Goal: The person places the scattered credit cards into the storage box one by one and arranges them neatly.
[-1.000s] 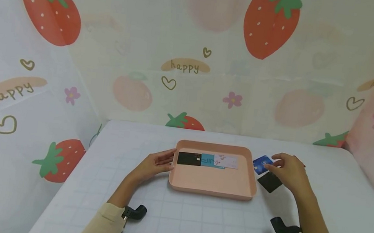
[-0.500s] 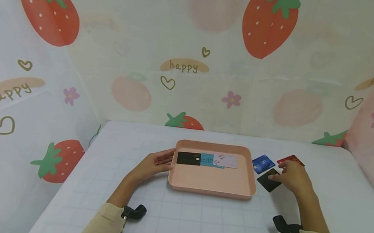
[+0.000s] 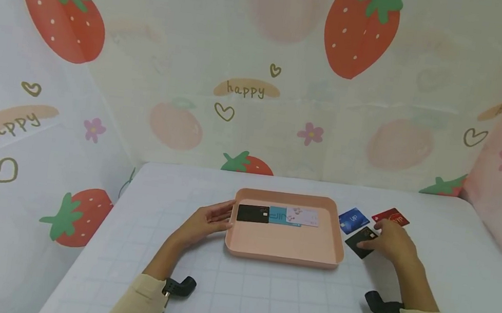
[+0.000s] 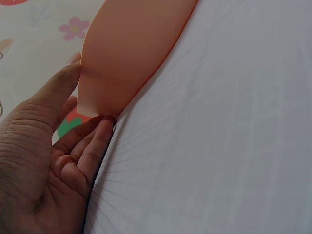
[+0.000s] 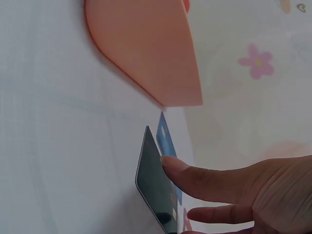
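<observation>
My left hand (image 3: 200, 224) holds the left end of a shallow peach tray (image 3: 284, 245). In the left wrist view the hand (image 4: 44, 156) has one digit at the rim of the tray (image 4: 126, 53) and other fingertips at its bottom edge. My right hand (image 3: 392, 242) is right of the tray, pinching a black card (image 3: 359, 239). The right wrist view has the thumb on the face of the black card (image 5: 156, 180), its other fingers partly hidden. Inside the tray lie a black chip card (image 3: 252, 213), a teal card (image 3: 278, 215) and a pale flowered card (image 3: 302, 216), overlapping in a row.
A blue card (image 3: 353, 221) lies between the tray's right end and the right hand. Behind that hand is a red card (image 3: 391, 216). White gridded cloth (image 3: 254, 291) covers the table, and a strawberry-print curtain (image 3: 177, 65) rises behind it.
My right hand has drawn back from over the blue and red cards, leaving both uncovered, and come down onto the black card. My left hand has stayed at the tray.
</observation>
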`<control>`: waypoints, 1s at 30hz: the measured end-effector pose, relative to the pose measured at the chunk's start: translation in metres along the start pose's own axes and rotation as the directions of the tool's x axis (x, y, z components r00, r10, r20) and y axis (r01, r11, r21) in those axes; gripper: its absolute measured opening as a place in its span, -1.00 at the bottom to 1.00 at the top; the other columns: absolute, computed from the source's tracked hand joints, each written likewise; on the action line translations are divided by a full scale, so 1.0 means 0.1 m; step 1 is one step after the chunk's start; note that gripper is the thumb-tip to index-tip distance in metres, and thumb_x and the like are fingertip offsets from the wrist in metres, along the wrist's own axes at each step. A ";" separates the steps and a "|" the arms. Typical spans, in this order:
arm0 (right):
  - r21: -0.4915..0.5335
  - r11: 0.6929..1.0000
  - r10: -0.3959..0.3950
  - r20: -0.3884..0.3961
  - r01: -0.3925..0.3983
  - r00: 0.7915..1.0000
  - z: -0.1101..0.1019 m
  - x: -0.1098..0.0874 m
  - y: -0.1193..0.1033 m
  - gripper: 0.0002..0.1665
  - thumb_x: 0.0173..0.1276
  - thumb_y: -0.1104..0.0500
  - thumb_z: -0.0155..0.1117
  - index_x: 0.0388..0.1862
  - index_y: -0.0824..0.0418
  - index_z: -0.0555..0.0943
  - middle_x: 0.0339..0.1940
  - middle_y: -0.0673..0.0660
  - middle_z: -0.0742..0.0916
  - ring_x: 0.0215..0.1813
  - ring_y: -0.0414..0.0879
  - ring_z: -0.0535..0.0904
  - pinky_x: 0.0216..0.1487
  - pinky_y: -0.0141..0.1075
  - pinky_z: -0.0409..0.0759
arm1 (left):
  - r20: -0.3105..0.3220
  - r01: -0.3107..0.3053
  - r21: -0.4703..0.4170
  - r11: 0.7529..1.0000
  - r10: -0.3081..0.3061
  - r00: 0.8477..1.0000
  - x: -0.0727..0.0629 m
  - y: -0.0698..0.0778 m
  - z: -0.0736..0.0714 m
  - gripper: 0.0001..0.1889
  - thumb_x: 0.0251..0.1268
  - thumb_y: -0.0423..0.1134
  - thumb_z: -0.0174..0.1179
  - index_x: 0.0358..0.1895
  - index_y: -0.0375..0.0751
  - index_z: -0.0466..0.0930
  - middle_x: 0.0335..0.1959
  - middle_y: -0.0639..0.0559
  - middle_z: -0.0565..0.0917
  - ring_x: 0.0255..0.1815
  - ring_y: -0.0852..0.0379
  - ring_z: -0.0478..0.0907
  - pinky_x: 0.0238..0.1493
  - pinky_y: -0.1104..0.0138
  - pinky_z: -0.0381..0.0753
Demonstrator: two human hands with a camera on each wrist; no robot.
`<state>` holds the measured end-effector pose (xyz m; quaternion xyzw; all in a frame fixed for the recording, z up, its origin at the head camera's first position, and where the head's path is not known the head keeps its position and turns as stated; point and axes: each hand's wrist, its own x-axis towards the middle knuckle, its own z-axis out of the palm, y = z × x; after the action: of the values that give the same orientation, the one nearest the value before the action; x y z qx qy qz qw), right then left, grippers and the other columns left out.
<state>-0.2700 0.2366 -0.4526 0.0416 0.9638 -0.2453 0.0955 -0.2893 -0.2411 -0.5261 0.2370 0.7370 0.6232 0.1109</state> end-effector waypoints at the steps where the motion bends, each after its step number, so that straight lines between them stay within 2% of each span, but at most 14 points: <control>1: -0.007 1.000 0.003 0.006 -0.003 1.000 0.01 0.01 0.00 0.00 0.07 -0.03 0.66 0.21 0.62 0.40 0.09 0.59 0.58 0.04 0.39 0.53 -0.01 0.24 0.61 | 0.000 0.003 0.000 1.000 -0.003 1.000 0.00 0.00 0.00 -0.28 0.39 -0.38 0.30 0.56 -0.28 0.22 0.53 -0.18 0.32 0.49 -0.15 0.33 0.30 0.34 0.51; 6: -0.046 0.999 0.008 0.015 -0.008 1.000 0.07 0.03 0.00 0.14 -0.02 -0.13 0.70 0.24 0.62 0.37 0.11 0.59 0.57 0.08 0.40 0.51 0.04 0.28 0.58 | -0.001 0.002 0.003 1.000 -0.002 1.000 -0.01 -0.01 0.00 -0.29 0.40 -0.37 0.30 0.56 -0.26 0.23 0.53 -0.17 0.32 0.49 -0.14 0.33 0.31 0.33 0.51; 10: -0.092 0.996 0.007 0.014 -0.005 1.000 0.11 0.04 0.00 0.21 -0.11 -0.21 0.72 0.22 0.60 0.36 0.03 0.60 0.53 0.04 0.42 0.51 -0.01 0.29 0.61 | -0.003 0.002 0.012 1.000 -0.002 1.000 0.00 -0.02 0.00 -0.29 0.40 -0.35 0.30 0.56 -0.25 0.23 0.53 -0.15 0.33 0.49 -0.13 0.33 0.31 0.32 0.51; 15: -0.125 0.992 -0.008 0.008 0.009 1.000 0.12 0.04 0.00 0.19 -0.14 -0.20 0.73 0.16 0.60 0.36 -0.08 0.56 0.50 -0.06 0.39 0.52 -0.11 0.25 0.65 | -0.009 0.023 0.022 0.999 -0.023 1.000 0.00 -0.03 0.00 -0.29 0.41 -0.32 0.30 0.56 -0.23 0.23 0.54 -0.10 0.33 0.50 -0.07 0.33 0.33 0.33 0.49; 30: -0.100 0.995 0.010 -0.004 -0.010 1.000 0.12 0.02 -0.01 0.19 -0.11 -0.18 0.73 0.13 0.62 0.30 -0.07 0.56 0.57 -0.09 0.35 0.54 -0.13 0.18 0.64 | -0.001 -0.008 0.018 1.000 0.008 1.000 0.01 -0.02 0.00 -0.30 0.40 -0.40 0.28 0.56 -0.26 0.23 0.53 -0.18 0.32 0.49 -0.16 0.33 0.30 0.34 0.52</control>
<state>-0.2702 0.2294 -0.4630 0.0421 0.9748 -0.1963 0.0970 -0.2907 -0.2407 -0.5280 0.2406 0.7416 0.6172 0.1059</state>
